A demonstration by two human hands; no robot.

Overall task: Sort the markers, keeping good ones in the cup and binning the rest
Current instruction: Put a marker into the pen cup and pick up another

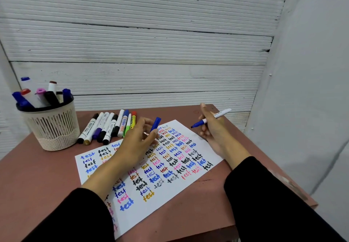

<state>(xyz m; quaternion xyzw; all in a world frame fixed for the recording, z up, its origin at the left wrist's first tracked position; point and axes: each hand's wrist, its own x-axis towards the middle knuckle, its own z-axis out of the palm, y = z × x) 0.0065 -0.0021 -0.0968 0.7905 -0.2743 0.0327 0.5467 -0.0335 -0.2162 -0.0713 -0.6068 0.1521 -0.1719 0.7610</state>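
On the reddish worktop [47,168] lies a white sheet [166,190] covered with rows of the word "test" in blue, black, red, pink and yellow ink. Over its far half the left hand [137,143] hovers, its fingers [151,134] pinching a blue cap [155,123] that points up and away. To the right, above the sheet's far corner, the right hand [212,128] holds an uncapped marker [211,118], fingers curled round its white barrel; the blue tip points left toward the cap, and tip and cap are apart. Both forearms wear black sleeves [264,194].

At the far left stands a cream slotted cup [52,128] with a dark rim, holding several markers upright: blue, red, pink, black and brown caps show. Just beside it, between cup and left hand, a row of markers [107,126] lies flat on the worktop, side by side, touching or nearly so, with black, purple, blue, green and red ends. Behind the worktop runs a white ribbed wall [141,43].
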